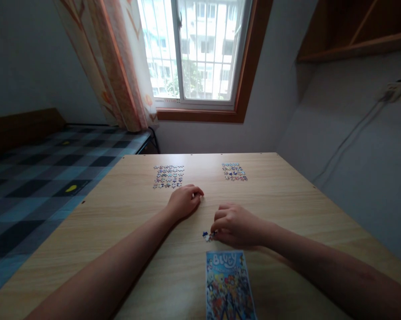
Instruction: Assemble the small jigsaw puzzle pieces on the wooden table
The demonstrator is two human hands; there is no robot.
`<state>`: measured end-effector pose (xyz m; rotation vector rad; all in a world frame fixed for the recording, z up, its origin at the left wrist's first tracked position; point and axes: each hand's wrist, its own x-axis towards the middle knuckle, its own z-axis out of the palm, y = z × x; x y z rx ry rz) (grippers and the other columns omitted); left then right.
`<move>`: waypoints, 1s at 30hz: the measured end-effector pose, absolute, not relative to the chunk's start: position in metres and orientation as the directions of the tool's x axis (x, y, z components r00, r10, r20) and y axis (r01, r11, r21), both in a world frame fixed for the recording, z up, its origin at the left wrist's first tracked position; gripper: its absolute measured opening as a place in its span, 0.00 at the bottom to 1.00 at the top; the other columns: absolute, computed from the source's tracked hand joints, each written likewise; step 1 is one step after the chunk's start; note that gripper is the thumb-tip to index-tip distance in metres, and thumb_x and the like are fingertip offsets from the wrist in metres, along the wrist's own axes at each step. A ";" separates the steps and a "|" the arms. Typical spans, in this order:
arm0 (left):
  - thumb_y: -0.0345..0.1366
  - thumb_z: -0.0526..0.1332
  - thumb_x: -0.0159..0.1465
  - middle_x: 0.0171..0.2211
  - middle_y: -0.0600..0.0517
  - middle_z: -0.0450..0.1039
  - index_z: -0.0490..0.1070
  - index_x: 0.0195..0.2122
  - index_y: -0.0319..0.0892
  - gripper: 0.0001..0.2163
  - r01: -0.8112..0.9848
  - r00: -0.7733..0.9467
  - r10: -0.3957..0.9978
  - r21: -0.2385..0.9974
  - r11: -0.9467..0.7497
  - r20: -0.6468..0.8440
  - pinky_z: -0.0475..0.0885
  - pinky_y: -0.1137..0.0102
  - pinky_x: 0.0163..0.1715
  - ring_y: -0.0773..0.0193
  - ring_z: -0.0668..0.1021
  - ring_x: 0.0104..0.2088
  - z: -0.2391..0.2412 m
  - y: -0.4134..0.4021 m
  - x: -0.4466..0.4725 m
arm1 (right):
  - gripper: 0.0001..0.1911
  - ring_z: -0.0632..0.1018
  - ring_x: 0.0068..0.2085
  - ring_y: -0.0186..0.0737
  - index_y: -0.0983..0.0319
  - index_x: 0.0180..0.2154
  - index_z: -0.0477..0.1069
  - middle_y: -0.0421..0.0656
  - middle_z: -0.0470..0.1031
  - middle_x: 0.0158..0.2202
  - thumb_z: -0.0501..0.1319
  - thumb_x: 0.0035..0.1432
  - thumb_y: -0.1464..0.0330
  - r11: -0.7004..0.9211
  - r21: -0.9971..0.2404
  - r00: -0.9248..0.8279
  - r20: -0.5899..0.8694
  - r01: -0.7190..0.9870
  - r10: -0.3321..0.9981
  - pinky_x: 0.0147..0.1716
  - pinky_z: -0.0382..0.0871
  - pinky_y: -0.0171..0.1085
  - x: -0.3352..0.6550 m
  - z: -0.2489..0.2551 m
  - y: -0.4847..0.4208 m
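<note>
Nearest you, a colourful Bluey picture sheet (pixel 230 284) lies on the wooden table (pixel 174 289). Just beyond it is a small cluster of puzzle pieces (pixel 206 236); your right hand (pixel 232 224) bends over its right side, fingertips at the pieces, though I can't tell whether they pinch one. Farther out, your left hand (pixel 185 200) rests on the wood, fingers curled, its grip hidden. Past it, the left piece group (pixel 169 177) and right piece group (pixel 234 171) lie well apart, before the window (pixel 207 53).
</note>
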<state>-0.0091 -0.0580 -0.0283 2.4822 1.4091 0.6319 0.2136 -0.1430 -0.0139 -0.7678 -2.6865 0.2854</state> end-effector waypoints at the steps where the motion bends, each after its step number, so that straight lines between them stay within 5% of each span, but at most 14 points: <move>1: 0.34 0.57 0.62 0.37 0.52 0.78 0.80 0.37 0.47 0.11 0.763 0.449 0.855 0.387 -0.518 0.259 0.69 0.69 0.38 0.61 0.77 0.37 -0.029 -0.058 -0.009 | 0.06 0.74 0.36 0.38 0.58 0.35 0.79 0.41 0.79 0.32 0.64 0.62 0.66 0.821 -0.309 -0.791 0.252 0.480 0.557 0.40 0.64 0.39 0.214 -0.013 -0.143; 9: 0.34 0.57 0.62 0.37 0.52 0.78 0.80 0.37 0.48 0.11 0.757 0.456 0.851 0.388 -0.525 0.262 0.69 0.68 0.39 0.61 0.77 0.36 -0.032 -0.054 -0.010 | 0.10 0.75 0.32 0.36 0.61 0.32 0.80 0.42 0.78 0.29 0.67 0.61 0.62 0.600 -0.600 -0.644 0.175 0.530 0.744 0.34 0.66 0.35 0.248 -0.001 -0.107; 14: 0.34 0.56 0.62 0.37 0.52 0.78 0.80 0.37 0.48 0.11 0.755 0.460 0.851 0.391 -0.525 0.254 0.70 0.68 0.39 0.61 0.77 0.36 -0.033 -0.053 -0.011 | 0.10 0.75 0.32 0.37 0.61 0.32 0.81 0.44 0.80 0.30 0.64 0.61 0.63 0.400 -0.477 -0.431 0.050 0.782 0.901 0.33 0.63 0.35 0.263 -0.005 -0.092; 20: 0.34 0.57 0.61 0.37 0.52 0.78 0.80 0.37 0.47 0.11 0.760 0.455 0.857 0.395 -0.516 0.243 0.69 0.68 0.38 0.62 0.77 0.36 -0.029 -0.054 -0.011 | 0.19 0.71 0.25 0.35 0.61 0.26 0.78 0.44 0.77 0.24 0.59 0.63 0.58 0.316 -0.246 -0.348 -0.101 0.916 0.932 0.25 0.54 0.36 0.263 0.008 -0.102; 26: 0.34 0.56 0.62 0.37 0.52 0.78 0.80 0.37 0.47 0.11 0.760 0.455 0.855 0.392 -0.518 0.248 0.69 0.69 0.38 0.62 0.77 0.35 -0.029 -0.054 -0.010 | 0.07 0.73 0.27 0.35 0.60 0.30 0.78 0.40 0.78 0.27 0.67 0.53 0.63 0.365 -0.295 -0.460 -0.390 0.883 0.797 0.24 0.56 0.34 0.293 0.029 -0.103; 30: 0.34 0.56 0.61 0.37 0.52 0.78 0.80 0.37 0.47 0.11 0.764 0.453 0.859 0.393 -0.512 0.239 0.69 0.68 0.39 0.62 0.77 0.36 -0.027 -0.055 -0.009 | 0.08 0.74 0.29 0.36 0.59 0.33 0.78 0.39 0.78 0.30 0.69 0.47 0.65 0.379 -0.313 -0.484 -0.405 0.871 0.776 0.25 0.58 0.33 0.295 0.026 -0.105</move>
